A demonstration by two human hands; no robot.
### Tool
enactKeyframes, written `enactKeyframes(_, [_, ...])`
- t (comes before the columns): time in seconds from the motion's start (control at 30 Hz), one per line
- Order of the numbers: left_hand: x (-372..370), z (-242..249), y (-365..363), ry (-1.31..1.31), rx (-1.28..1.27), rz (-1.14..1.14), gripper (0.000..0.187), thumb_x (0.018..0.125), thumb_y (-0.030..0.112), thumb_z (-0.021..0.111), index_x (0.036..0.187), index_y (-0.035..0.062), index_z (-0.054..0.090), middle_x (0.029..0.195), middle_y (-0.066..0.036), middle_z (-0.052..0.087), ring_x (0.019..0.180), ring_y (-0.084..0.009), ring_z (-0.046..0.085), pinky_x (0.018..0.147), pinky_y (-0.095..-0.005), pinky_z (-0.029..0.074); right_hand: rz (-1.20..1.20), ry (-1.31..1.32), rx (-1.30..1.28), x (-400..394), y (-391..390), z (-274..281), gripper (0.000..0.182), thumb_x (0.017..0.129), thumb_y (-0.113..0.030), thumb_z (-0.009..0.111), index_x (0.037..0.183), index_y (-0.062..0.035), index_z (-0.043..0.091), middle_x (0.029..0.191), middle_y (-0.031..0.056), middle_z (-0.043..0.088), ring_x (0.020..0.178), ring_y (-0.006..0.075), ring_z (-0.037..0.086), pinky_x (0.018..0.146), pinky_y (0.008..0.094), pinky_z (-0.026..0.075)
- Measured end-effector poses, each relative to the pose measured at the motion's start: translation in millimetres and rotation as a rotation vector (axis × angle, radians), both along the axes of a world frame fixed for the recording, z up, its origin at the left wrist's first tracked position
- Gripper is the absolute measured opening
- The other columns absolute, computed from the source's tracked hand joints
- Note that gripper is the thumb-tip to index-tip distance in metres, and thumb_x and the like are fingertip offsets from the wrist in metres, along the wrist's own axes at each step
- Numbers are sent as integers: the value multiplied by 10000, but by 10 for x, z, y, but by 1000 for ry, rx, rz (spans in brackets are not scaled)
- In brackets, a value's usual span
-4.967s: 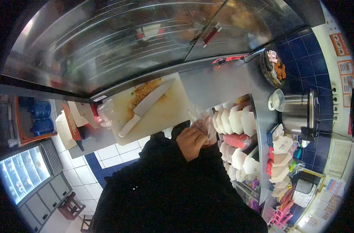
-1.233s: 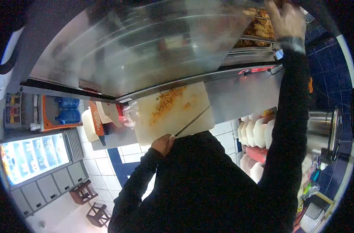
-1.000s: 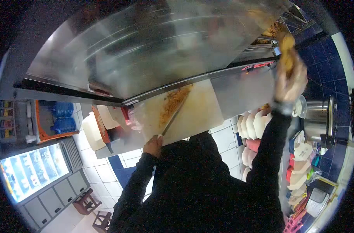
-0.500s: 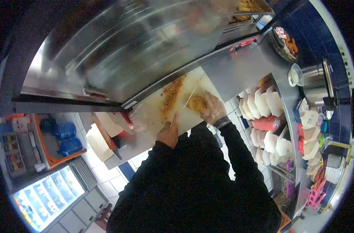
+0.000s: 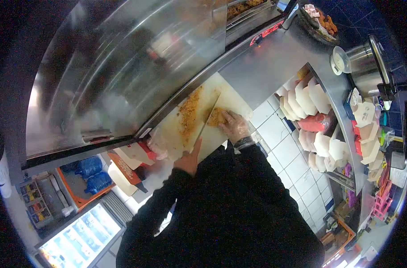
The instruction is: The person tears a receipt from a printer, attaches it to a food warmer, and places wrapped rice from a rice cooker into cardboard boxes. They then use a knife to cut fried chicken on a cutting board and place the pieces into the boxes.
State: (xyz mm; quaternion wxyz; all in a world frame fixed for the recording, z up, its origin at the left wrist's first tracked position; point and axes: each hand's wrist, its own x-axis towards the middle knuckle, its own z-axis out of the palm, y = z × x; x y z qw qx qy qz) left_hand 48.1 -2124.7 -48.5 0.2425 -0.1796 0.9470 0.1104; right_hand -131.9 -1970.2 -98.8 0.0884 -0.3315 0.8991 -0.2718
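A: Where is the piece, and in what condition?
B: The piece [image 5: 217, 117], brown and crusted, lies on the pale board [image 5: 237, 101], right of a strip of crumbs [image 5: 188, 112]. Beyond the board, bare steel counter [image 5: 259, 67] is visible.
A: State of each grip?
B: Left grip [image 5: 190, 158]: clenched around the near end of the knife [image 5: 207, 122], whose blade runs along the piece's left side. Right grip [image 5: 236, 128], apparently in a clear glove [image 5: 242, 130]: grasping the piece from its right. Whether the blade has entered the crust cannot be determined.
A: Expected handling?
B: In my judgement, light; the crust brittle, the inside softer. Probably greasy, therefore apt to slide under a smooth glove. Hard squeezing would likely shed crust.
A: Recommended hold?
B: The piece: by its right flank, clear of the edge, with broad, steady pressure into the board. The knife: stiff, probably heaviest in the blade; by the handle only, held firmly.
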Motion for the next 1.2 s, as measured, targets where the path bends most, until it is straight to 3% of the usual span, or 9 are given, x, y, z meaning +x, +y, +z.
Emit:
enactKeyframes(0.07, [-172,-290,-57,319,-155,-97,787,861,76,418,1472,356,10,974,-299,592,780,-419,647,694,-521,512,9,38,-17,-13,-16,-20,512,810,-364,625,1246,-110,541,1195,140,558,1076,324,539,919,403,452])
enactKeyframes(0.13, [-654,-341,-172,-54,207,27,772,869,96,417,1474,354,11,917,-272,606,721,-417,642,659,-522,510,-25,-86,-12,-5,-14,21,486,819,-322,650,1251,-125,549,1200,165,559,1098,344,524,943,424,436])
enactKeyframes(0.33, [-349,205,45,43,78,46,737,879,105,424,1475,348,65,846,-280,593,675,-403,623,651,-529,499,-29,-63,-25,-33,-27,17,493,802,-347,662,1222,-105,573,1186,165,568,1082,328,537,939,413,441])
enactKeyframes(0.47, [-442,-290,26,14,34,69,718,879,115,441,1472,351,112,812,-275,587,668,-377,625,652,-518,501,3,-42,-78,-51,-38,42,490,791,-345,674,1205,-97,589,1153,157,589,1066,328,547,937,410,442])
enactKeyframes(0.57, [-613,-522,-107,448,-77,-82,699,882,134,450,1468,356,142,813,-243,598,655,-354,625,632,-495,506,-6,19,-46,-14,-60,-35,486,776,-333,690,1182,-82,601,1119,151,605,1046,329,558,921,408,452])
enactKeyframes(0.8, [-445,502,47,36,62,82,691,890,136,445,1464,357,129,839,-238,624,687,-396,642,615,-510,512,-50,17,-77,-35,-26,-64,484,758,-325,704,1162,-78,610,1129,143,600,1027,319,561,911,411,454])
enactKeyframes(1.03, [-417,657,18,-223,151,108,677,918,151,395,1466,366,59,881,-267,618,753,-423,643,675,-536,510,-41,47,-76,-33,-41,-70,465,743,-299,715,1149,-98,608,1126,135,587,1021,326,554,881,425,467])
enactKeyframes(1.13, [-427,607,59,-306,135,106,685,914,153,405,1468,362,60,874,-267,618,750,-422,642,668,-527,512,-35,60,-102,-35,-26,-124,460,739,-287,719,1148,-113,603,1111,134,585,1019,322,553,869,425,471])
enactKeyframes(1.2, [-291,-145,30,-128,112,54,698,906,161,424,1468,364,65,860,-258,618,740,-417,641,649,-521,511,-28,99,-103,-17,-15,-121,459,745,-286,713,1153,-112,595,1111,133,583,1016,316,555,863,421,473])
